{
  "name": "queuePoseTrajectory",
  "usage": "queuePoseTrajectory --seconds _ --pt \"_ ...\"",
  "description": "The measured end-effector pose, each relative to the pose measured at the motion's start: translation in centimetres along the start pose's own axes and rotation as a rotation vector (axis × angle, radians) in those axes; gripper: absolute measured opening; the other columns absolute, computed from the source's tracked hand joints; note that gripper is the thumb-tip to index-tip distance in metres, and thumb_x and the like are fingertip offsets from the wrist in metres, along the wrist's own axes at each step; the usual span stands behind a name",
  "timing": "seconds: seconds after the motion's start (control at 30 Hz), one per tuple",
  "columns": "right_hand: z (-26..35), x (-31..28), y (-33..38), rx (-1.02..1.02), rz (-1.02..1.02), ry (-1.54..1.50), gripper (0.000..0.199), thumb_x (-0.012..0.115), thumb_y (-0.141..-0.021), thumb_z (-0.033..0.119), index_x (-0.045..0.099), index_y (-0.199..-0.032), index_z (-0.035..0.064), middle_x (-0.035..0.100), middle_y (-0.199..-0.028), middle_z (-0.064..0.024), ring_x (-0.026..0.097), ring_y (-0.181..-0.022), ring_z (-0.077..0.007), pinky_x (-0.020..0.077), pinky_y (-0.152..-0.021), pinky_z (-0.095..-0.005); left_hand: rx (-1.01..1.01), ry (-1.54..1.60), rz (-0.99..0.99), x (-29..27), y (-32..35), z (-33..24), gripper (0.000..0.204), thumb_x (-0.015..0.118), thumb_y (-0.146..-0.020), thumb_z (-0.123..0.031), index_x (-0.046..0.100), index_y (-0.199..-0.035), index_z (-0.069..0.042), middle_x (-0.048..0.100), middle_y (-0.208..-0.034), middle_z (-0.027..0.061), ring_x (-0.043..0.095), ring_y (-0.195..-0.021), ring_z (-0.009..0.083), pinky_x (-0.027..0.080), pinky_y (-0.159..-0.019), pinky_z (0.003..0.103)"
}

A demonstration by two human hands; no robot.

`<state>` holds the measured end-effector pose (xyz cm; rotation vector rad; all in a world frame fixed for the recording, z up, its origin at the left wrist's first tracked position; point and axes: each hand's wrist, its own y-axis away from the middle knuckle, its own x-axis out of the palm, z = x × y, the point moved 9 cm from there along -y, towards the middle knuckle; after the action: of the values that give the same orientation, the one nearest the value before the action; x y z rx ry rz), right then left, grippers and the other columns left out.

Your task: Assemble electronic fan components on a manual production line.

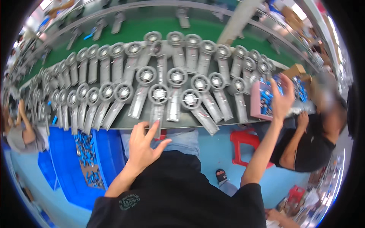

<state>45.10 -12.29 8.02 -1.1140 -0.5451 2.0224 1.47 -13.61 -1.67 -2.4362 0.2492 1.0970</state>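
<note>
My left hand [142,146] is at the table's front edge with its fingers spread. Its index fingertip is at the lower end of a grey handheld-fan housing [158,97], which has a round grille head and a flat handle; I cannot tell whether they touch. My right hand [283,98] reaches over the pink box [256,100] at the right, fingers apart, with nothing visible between them. Small blue parts [266,99] fill that box, too small to name. Another housing [195,104] lies slanted, its handle end jutting past the front edge.
Rows of similar housings [104,62] cover the table. Beyond runs a green conveyor belt [144,26]. Blue bins [68,163] with blue parts stand at the lower left. To the right are a red stool [243,142] and a seated co-worker in black [311,148].
</note>
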Motion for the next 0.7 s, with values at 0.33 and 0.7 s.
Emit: queuePoseTrajectory --seconds 0.33,0.7 --pt "20.7 8.1 10.9 0.098 0.527 -0.620 0.050 0.082 -0.070 -0.003 0.060 -0.114 0.0008 0.055 -0.114 -0.0044 0.058 -0.101 -0.0140 0.0469 -0.090 -0.0271 0.191 0.286 -0.235 -5.8 -3.2 -3.6 0.046 0.079 -0.071 -0.005 0.066 -0.116 -0.002 0.063 -0.108 0.0137 0.061 -0.097 0.0304 0.050 -0.081 0.037" --pt "19.3 16.5 17.3 0.371 0.738 -0.818 0.019 0.064 -0.092 0.004 0.065 -0.111 0.0002 0.062 -0.091 -0.0007 0.055 -0.077 -0.0054 0.0437 -0.068 -0.0194 -0.343 0.728 -0.203 -4.3 -1.1 5.3 0.019 0.055 -0.090 0.006 0.058 -0.108 0.001 0.065 -0.084 0.0063 0.060 -0.070 0.0081 0.046 -0.060 0.024"
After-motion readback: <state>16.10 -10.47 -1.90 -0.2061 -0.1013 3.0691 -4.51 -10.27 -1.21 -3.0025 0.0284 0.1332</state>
